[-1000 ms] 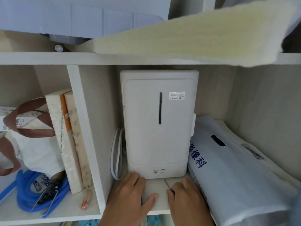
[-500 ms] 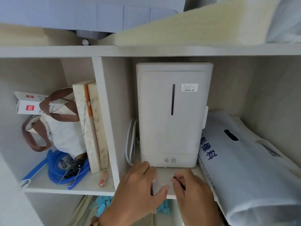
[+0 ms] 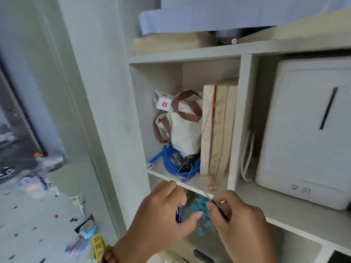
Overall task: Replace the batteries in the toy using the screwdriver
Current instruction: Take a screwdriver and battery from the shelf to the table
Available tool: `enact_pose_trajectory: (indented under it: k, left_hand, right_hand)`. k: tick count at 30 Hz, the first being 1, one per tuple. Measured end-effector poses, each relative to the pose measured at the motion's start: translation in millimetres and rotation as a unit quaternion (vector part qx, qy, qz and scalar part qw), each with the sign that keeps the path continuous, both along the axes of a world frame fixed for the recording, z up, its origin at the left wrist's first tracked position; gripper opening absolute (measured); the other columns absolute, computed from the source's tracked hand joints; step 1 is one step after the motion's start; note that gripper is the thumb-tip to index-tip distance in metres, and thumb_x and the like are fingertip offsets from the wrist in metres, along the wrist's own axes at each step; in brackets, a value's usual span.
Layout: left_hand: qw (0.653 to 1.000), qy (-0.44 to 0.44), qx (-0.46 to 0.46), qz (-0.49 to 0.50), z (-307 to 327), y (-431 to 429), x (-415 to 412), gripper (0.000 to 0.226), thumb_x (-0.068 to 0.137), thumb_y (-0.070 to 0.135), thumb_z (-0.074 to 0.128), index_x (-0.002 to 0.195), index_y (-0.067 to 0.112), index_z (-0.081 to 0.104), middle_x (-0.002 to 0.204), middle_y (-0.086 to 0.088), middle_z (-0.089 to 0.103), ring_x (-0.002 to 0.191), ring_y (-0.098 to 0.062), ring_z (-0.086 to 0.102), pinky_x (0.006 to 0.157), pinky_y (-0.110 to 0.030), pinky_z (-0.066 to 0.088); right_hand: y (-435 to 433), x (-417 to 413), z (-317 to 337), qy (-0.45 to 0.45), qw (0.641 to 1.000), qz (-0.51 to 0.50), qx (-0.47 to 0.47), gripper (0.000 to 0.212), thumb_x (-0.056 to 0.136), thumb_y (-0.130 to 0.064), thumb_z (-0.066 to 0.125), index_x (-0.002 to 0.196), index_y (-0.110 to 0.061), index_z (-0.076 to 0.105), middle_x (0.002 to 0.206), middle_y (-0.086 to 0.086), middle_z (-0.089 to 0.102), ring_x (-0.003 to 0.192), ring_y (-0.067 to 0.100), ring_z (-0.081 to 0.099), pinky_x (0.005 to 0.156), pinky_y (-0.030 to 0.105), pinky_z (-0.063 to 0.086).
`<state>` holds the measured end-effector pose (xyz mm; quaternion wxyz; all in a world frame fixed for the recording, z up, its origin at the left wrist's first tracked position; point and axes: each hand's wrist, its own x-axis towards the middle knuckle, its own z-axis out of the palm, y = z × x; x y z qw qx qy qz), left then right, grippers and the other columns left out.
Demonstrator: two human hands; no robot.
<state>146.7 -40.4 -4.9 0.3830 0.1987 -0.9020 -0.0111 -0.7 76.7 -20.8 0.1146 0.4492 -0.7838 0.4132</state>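
Hands were up close to the camera, in front of the shelf unit [image 3: 275, 209]. L hand [image 3: 163, 215] had its fingers curled round a small blue-purple battery [image 3: 178, 214], which stood roughly upright btwn thumb and fingers; couldn't tell if it held more than one. R hand [image 3: 239, 223] pinched a thin screwdriver [image 3: 218, 207] by its dark handle, w/ the metal tip pointing up and left toward the L hand. Tip and battery were near each other but apart. A wooden bead bracelet [image 3: 109, 255] sat on the L wrist.

Behind the hands, in the compt under the shelf board, lay a heap of teal blocks [image 3: 201, 207].

Left compt above held a canvas bag [image 3: 184, 130] w/ brown straps and a white box [image 3: 164, 103] w/ a red logo leaning on top of it. A coiled blue hose [image 3: 171, 166] lay at the bag's foot. Pale books [image 3: 216, 130] stood upright just right of the bag, against the divider. A small orange item [image 3: 212, 184] lay on the board in front of them; too blurred to say what.

Right compt held a big white appliance [image 3: 307, 130] standing upright, w/ a white cable [image 3: 247, 154] looped btwn it and the divider.

Colourful bits [image 3: 95, 240] lay on the floor at lower left, v. blurred; couldn't tell if the toy was among them.
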Motion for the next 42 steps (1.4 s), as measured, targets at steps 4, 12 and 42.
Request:
enact_pose_trajectory:
  k: [4, 12, 42]
  left_hand:
    - [0.998, 0.011, -0.004, 0.062, 2.0, -23.1, 72.9, 0.041, 0.075, 0.053, 0.073, 0.070, 0.016, 0.055, 0.071, 0.006, 0.045, 0.065, -0.012, 0.046, 0.055, -0.027, 0.046]
    - [0.981, 0.007, -0.016, 0.193, -5.2, -68.0, 266.8, 0.042, 0.072, 0.055, 0.072, 0.069, 0.018, 0.051, 0.071, 0.006, 0.043, 0.068, -0.011, 0.043, 0.056, -0.021, 0.040]
    - [0.890, -0.039, 0.020, 0.453, -17.1, -430.9, 688.8, 0.041, 0.079, 0.064, 0.062, 0.076, 0.023, 0.059, 0.073, 0.013, 0.048, 0.069, -0.003, 0.040, 0.058, -0.016, 0.037]
  right_hand:
    - [-45.2, 53.8, -0.1, 0.000, 0.996, 0.079, 0.028, 0.024, 0.068, -0.045, 0.083, 0.086, -0.035, 0.069, 0.057, -0.013, 0.071, 0.054, 0.015, 0.069, 0.051, 0.026, 0.055]
    - [-133.9, 231.9, -3.8, 0.016, 0.984, 0.174, 0.032, 0.036, 0.064, -0.040, 0.087, 0.085, -0.038, 0.058, 0.049, -0.020, 0.064, 0.048, 0.014, 0.066, 0.043, 0.021, 0.050]
    - [-567.0, 639.2, -12.4, 0.031, 0.913, 0.401, 0.072, 0.013, 0.086, -0.044, 0.069, 0.085, -0.032, 0.068, 0.058, -0.013, 0.072, 0.056, 0.017, 0.068, 0.050, 0.030, 0.053]
